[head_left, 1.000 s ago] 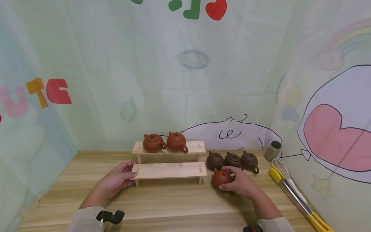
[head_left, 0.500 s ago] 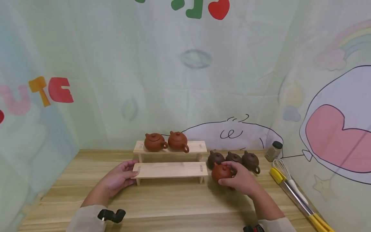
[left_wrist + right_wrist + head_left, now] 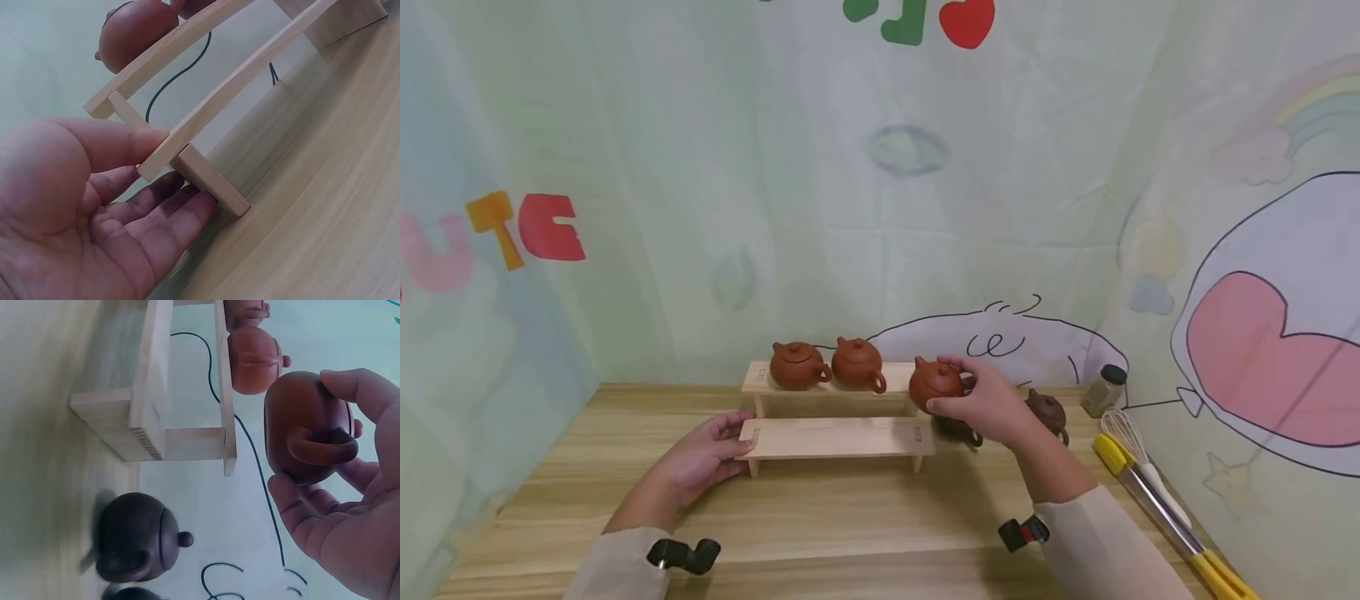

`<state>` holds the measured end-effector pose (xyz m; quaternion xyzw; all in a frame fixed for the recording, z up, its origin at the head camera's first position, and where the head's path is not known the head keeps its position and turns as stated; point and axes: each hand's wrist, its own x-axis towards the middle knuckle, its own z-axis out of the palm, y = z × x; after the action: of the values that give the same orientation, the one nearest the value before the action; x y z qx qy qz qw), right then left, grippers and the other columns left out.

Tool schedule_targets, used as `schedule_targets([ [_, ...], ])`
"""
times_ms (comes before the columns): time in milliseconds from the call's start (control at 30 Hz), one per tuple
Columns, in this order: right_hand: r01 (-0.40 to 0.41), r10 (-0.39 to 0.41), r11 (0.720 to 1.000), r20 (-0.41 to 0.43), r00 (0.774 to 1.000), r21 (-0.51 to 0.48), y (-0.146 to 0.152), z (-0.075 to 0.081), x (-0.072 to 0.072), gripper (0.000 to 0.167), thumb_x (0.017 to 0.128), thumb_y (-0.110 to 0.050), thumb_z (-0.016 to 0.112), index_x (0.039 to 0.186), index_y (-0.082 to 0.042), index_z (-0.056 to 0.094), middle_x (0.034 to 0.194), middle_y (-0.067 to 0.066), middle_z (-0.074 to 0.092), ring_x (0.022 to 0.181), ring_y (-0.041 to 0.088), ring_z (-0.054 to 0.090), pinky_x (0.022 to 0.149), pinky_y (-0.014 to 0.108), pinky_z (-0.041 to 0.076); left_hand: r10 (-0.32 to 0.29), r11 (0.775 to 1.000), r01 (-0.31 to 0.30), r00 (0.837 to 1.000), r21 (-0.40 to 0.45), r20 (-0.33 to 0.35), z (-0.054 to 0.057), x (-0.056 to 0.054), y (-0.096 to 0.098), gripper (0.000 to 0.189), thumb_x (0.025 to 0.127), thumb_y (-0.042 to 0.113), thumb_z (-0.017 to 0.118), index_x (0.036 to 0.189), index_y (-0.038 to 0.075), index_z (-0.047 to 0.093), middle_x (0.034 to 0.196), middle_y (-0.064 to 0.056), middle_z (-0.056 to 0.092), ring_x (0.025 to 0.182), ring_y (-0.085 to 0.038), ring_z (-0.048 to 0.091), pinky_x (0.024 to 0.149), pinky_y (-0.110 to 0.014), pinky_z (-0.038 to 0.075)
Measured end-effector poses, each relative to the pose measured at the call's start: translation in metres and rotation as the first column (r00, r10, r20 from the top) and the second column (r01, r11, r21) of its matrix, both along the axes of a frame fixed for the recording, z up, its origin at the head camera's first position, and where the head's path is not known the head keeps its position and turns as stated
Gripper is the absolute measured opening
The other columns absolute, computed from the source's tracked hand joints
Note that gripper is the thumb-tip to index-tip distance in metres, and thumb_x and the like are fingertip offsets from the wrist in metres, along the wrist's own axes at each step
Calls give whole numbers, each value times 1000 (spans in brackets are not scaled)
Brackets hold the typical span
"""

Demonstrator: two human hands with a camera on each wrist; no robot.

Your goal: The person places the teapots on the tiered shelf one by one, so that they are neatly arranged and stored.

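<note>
My right hand (image 3: pixel 992 407) holds a reddish-brown clay teapot (image 3: pixel 931 383) by its sides, thumb and fingers around the body. In the head view the teapot is raised by the right end of the upper board; the right wrist view shows it apart from the wood, handle (image 3: pixel 319 447) toward the camera. My left hand (image 3: pixel 703 458) grips the left end of the two-tier wooden stand (image 3: pixel 842 437), thumb on the lower board and fingers beneath, by the leg (image 3: pixel 212 181). Two matching teapots, one at the left (image 3: pixel 796 367) and another (image 3: pixel 857 365) beside it, sit on the upper board.
Dark brown teapots stand right of the stand, one (image 3: pixel 1047 412) in plain view, another (image 3: pixel 957 429) partly behind my right hand. Farther right are a black-lidded jar (image 3: pixel 1105 392), a whisk (image 3: pixel 1127 437) and yellow-ended tongs (image 3: pixel 1165 508). A printed curtain (image 3: pixel 820 250) hangs behind the table.
My right hand has raised the reddish-brown teapot from the table in front of the dark teapots, moving it up and left toward the upper board. The left hand keeps its place on the stand.
</note>
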<state>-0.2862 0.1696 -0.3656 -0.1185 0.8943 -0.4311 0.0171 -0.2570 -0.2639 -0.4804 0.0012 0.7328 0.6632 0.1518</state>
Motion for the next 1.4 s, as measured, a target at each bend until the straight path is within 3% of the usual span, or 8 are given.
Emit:
schedule_targets([
  [133,-16,16,999,10,1000,40,-15,8,-20,72,85,-34,89,149,-21,60,136,13,68,121,32,67,88,42,62,-8,1000,8,1000,-5,-5,1,1,-2,71,108,17,61,163,-4,21,169,-30,24,126,-19,58,103,-35,58],
  [300,-7,6,1000,49,999,24,-29,9,-38,70,85,-32,88,149,-20,60,137,12,67,119,30,66,89,39,61,-7,1000,7,1000,-9,1,4,2,-1,73,108,18,63,164,-3,22,170,-29,24,127,-19,58,102,-35,58],
  [533,-12,12,1000,57,998,7,-42,3,-53,71,86,-29,87,150,-18,59,143,13,64,120,30,66,85,38,62,-8,1000,8,1000,5,3,1,0,-1,73,107,16,63,164,-3,22,170,-30,23,125,-17,59,101,-35,59],
  [700,-11,10,1000,59,998,13,-44,0,-57,71,89,-29,85,152,-19,56,148,12,61,126,31,63,97,44,60,-8,1000,8,1000,13,1,1,1,-2,73,107,16,63,164,-3,22,170,-30,24,123,-15,60,100,-33,58],
  [967,-15,15,1000,57,998,-7,-41,-2,-50,80,92,-29,84,161,-18,46,156,11,56,135,33,60,107,51,56,-4,1000,4,1000,10,3,0,-1,-1,73,107,17,63,164,-3,22,169,-29,24,124,-16,60,102,-36,58],
  [1233,40,-41,999,53,998,23,-21,3,-27,68,95,-34,80,157,-24,52,156,9,59,142,37,59,107,54,57,-10,1000,11,1000,20,-5,0,-1,-2,72,108,16,63,163,-4,22,167,-29,26,120,-14,60,100,-34,58],
  [1400,70,-68,997,64,996,-37,8,-5,-8,60,95,-34,80,151,-26,58,153,7,61,142,35,59,105,52,59,-20,1000,20,1000,24,-14,-1,-1,-1,72,108,14,61,164,-5,20,168,-31,24,124,-16,59,102,-35,58],
])
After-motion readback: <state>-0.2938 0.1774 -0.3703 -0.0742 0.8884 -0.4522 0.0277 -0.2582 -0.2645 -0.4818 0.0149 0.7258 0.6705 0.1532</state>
